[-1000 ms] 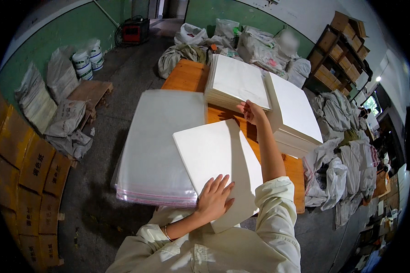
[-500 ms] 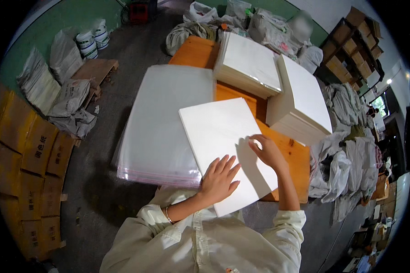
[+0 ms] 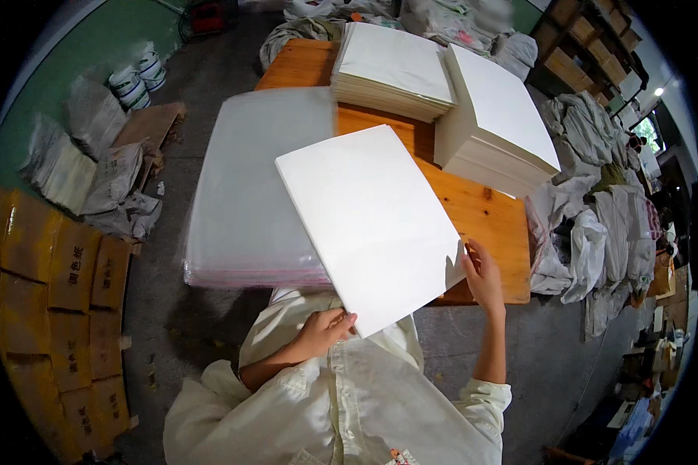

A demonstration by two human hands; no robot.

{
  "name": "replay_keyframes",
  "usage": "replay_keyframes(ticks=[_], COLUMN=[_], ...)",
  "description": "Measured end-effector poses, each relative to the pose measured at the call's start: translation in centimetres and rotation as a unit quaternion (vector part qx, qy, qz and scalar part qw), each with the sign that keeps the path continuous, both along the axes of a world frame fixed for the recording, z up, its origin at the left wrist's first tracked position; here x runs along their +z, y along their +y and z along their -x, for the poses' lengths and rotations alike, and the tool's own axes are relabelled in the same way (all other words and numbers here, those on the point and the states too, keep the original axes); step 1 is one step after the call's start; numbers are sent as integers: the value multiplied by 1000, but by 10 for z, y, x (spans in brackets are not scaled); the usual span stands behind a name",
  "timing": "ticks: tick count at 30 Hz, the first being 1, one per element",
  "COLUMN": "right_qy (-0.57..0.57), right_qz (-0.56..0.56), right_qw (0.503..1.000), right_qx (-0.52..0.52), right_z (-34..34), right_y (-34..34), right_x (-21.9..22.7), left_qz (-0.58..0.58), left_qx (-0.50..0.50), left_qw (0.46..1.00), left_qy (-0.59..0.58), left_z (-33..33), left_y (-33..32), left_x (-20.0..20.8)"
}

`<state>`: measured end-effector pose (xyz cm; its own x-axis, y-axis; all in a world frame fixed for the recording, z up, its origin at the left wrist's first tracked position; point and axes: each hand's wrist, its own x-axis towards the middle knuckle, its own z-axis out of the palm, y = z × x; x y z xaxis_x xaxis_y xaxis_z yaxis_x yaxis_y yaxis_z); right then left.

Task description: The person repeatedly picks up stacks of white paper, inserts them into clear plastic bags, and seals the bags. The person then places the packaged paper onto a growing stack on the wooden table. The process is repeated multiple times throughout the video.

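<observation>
A thin stack of white paper (image 3: 368,225) lies at an angle, partly over the clear plastic bags (image 3: 260,178) and partly over the wooden table, its near corner jutting toward my body. My left hand (image 3: 323,335) grips that near corner, thumb on top and the other fingers mostly hidden. At the right corner, my right hand (image 3: 485,277) is closed about the edge, with its fingertips partly out of sight. The clear bags lie in a flat pile to the left, with a pinkish strip along their near edge.
Two tall stacks of paper, a left one (image 3: 395,66) and a right one (image 3: 496,124), stand at the back of the wooden table (image 3: 481,213). Brown cartons (image 3: 70,318) are piled at the left. Whitish sacks (image 3: 585,248) crowd the right side.
My hands have moved from the top of the white paper to its edges: the left to the near corner, the right outward to the right corner. The view has shifted slightly.
</observation>
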<state>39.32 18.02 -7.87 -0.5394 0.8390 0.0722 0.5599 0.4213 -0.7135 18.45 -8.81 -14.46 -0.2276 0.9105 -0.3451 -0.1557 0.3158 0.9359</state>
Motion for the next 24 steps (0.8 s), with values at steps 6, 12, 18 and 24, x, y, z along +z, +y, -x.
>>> replay_keyframes(ticks=[6, 12, 18, 24], right_qy=[-54, -92, -71, 75], right_qz=[-61, -149, -144, -33], right_qw=[997, 984, 987, 990], right_qx=[-3, -9, -8, -117], right_z=[19, 13, -2, 2], right_y=[-5, -24, -47, -82], right_x=[3, 0, -9, 11], left_qz=[-54, -23, -70, -13], left_qx=[32, -5, 24, -13], left_qw=[987, 996, 995, 995], left_qy=[-146, -85, -64, -102], left_z=[-10, -1, 27, 71], left_y=[14, 15, 24, 38], left_x=[13, 44, 60, 50])
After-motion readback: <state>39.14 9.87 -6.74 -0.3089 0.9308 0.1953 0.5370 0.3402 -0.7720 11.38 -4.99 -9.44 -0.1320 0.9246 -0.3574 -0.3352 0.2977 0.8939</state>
